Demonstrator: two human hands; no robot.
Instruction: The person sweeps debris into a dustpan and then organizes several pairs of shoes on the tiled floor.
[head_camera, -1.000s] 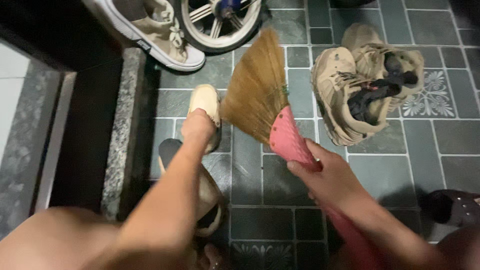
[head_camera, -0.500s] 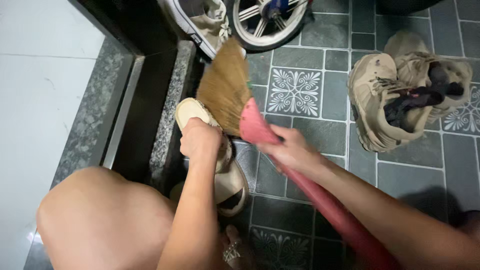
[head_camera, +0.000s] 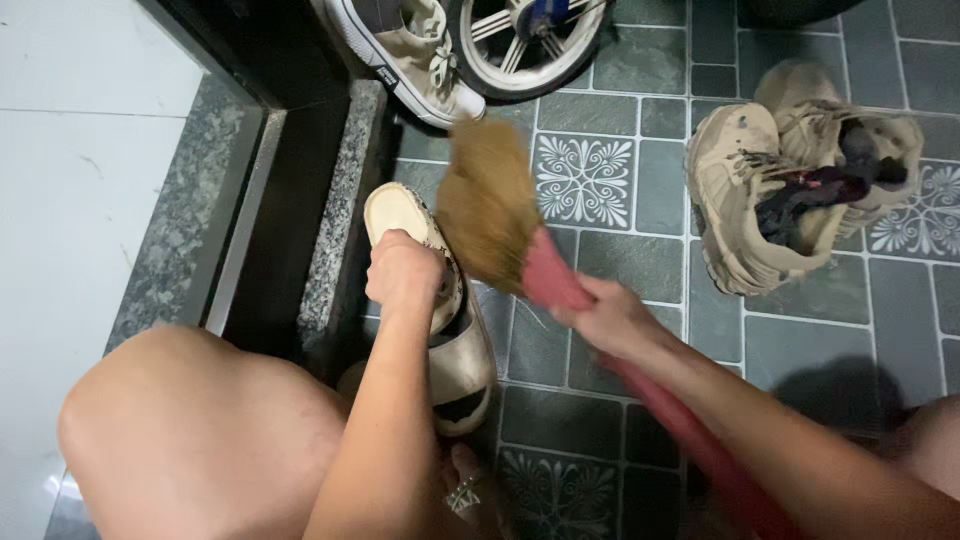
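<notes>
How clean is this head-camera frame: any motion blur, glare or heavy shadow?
Head view: the broom bristles smear with motion blur, and the right hand is slightly soft; the left hand on the beige slip-on shoe is sharper. Dark shadow fills the door threshold; the white floor looks bright, with no hard glare.

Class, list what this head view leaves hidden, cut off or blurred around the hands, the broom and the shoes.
1. Head view: the cream slip-on shoe is partly covered by the left hand and forearm.
2. The straw broom with pink plastic handle is motion-blurred; the right hand hides its neck.
3. The spoked wheel and canvas sneaker are cut by the top edge.
</notes>
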